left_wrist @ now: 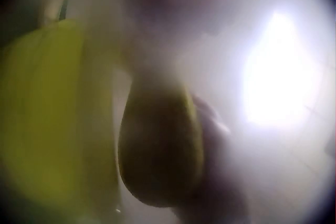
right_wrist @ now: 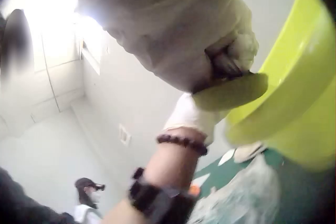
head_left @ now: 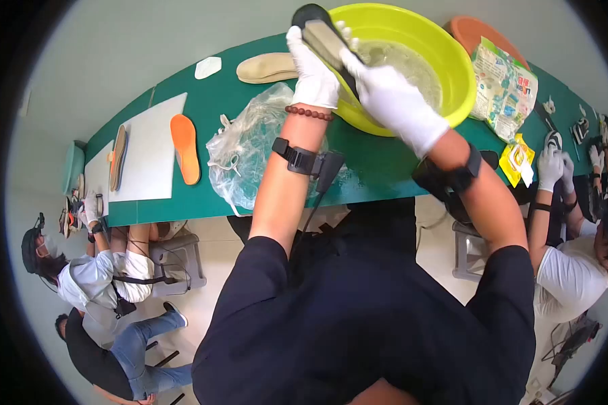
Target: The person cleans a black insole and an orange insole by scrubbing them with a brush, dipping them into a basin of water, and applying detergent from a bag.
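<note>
Both hands wear white gloves and hold a black-edged insole (head_left: 325, 44) with a beige middle, tilted over the left rim of a yellow-green basin (head_left: 463, 101). My left hand (head_left: 315, 81) grips it around the upper part, thumb on the left edge and fingertips showing at the right. Lower down, my right hand (head_left: 400, 101) grips the near end, one finger lying along its face. The left wrist view is hazy, with the rounded end of the insole (left_wrist: 157, 155) in it. In the right wrist view, curled fingers of the right hand (right_wrist: 178, 40) sit at the insole; I cannot tell whether they hold anything else.
Cloudy, foamy water (head_left: 412, 74) fills the basin. A clear plastic bag (head_left: 250, 148), a beige insole (head_left: 267, 68), an orange insole (head_left: 185, 148) and a white board (head_left: 148, 152) lie to the left. Rightward are a printed packet (head_left: 505, 88) and a yellow pack (head_left: 517, 162). People sit at both sides.
</note>
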Available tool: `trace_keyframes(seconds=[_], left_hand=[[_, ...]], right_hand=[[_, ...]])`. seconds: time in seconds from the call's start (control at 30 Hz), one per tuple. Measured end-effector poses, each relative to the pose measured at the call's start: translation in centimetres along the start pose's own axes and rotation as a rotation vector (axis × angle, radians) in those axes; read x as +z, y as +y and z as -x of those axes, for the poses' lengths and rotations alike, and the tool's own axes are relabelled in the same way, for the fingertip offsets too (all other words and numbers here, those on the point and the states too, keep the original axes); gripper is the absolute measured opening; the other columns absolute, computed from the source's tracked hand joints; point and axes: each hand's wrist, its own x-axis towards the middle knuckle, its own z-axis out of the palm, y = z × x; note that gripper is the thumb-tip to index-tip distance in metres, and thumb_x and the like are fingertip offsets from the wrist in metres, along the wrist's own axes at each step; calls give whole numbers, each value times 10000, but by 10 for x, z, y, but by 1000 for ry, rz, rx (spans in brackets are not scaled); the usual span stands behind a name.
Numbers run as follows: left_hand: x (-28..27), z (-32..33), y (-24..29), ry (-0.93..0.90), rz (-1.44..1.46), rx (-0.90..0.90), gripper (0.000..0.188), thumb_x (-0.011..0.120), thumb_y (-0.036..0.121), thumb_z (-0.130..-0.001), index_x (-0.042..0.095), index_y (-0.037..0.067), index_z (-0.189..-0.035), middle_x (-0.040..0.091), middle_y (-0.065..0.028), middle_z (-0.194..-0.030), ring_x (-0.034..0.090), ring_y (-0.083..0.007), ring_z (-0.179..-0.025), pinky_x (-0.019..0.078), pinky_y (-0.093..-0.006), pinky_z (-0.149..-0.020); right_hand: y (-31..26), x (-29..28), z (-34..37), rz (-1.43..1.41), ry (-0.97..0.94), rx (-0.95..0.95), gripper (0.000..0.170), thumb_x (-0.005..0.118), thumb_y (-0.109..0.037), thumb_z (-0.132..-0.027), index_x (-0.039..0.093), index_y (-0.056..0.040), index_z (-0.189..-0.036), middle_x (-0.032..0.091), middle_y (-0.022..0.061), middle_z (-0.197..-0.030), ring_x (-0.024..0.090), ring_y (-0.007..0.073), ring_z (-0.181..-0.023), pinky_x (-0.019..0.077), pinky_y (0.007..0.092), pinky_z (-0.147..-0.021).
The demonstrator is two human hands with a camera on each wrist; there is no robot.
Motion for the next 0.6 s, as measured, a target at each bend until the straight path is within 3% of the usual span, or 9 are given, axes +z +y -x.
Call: trace_keyframes(seconds=[0.03,0.07,0.2,0.23,0.3,0.4,0.5,0.53,0.6], left_hand=[[7,-2,0,-26,48,-64,637,422,562,-885,530,38,-1231,643,-178,-1066,643,-334,-911,559,-482,-800],[10,-2,3,6,-100,20,637,424,560,-883,528,34,-1228,645,-175,-1050,642,-343,-910,559,-484,-796],[-14,-15,50,-46,80,138,563,402,512,-890,543,45,-1173,639,-173,-1041,629,-289,-943,538,-465,-841],[-9,-8,54,27,85,166,546,405,507,-887,553,51,-1148,626,-167,-1058,613,-298,-970,527,-489,-856],[-15,-15,56,-57,82,149,537,423,499,-884,563,48,-1139,619,-171,-1070,611,-310,-977,523,-510,-874],[-13,-12,51,-92,136,157,536,426,490,-881,572,42,-1139,619,-185,-1074,609,-326,-986,514,-515,-903],[-11,-7,47,-161,168,153,548,428,495,-885,574,40,-1153,620,-192,-1090,607,-343,-1027,503,-504,-949],[-12,-5,47,-191,172,156,556,429,504,-890,575,40,-1160,621,-194,-1097,605,-348,-1038,502,-505,-954],[-9,3,48,-204,168,157,565,439,519,-901,577,46,-1176,625,-193,-1110,608,-347,-1046,508,-497,-949]], right_hand=[[4,-2,-12,-2,63,-23,517,486,-80,-923,462,-178,-1431,631,269,-773,639,439,-681,506,527,-638],[3,-1,-3,2,70,-47,491,496,-94,-930,477,-180,-1413,628,267,-761,640,429,-678,500,526,-623],[14,-12,64,-88,-143,-60,664,527,-74,-876,369,-274,-1489,629,245,-718,643,425,-647,532,520,-672],[26,-17,67,-160,-216,19,624,540,-83,-878,419,-226,-1473,680,248,-906,678,415,-830,539,477,-798],[47,-15,64,-365,104,-76,556,565,-98,-891,476,-146,-1438,658,220,-1181,658,336,-1084,499,391,-946],[50,-11,50,-634,292,123,511,608,-148,-917,497,-66,-1408,548,168,-1393,574,242,-1243,425,317,-1033],[34,1,44,-737,156,273,557,653,-170,-916,470,-41,-1425,552,143,-1402,565,190,-1235,412,294,-1037],[25,8,43,-1011,127,309,639,723,-179,-876,453,1,-1427,525,143,-1425,527,167,-1256,396,285,-1049],[21,24,36,-1082,160,204,656,714,-89,-849,432,45,-1426,503,169,-1433,490,153,-1274,394,274,-1046]])
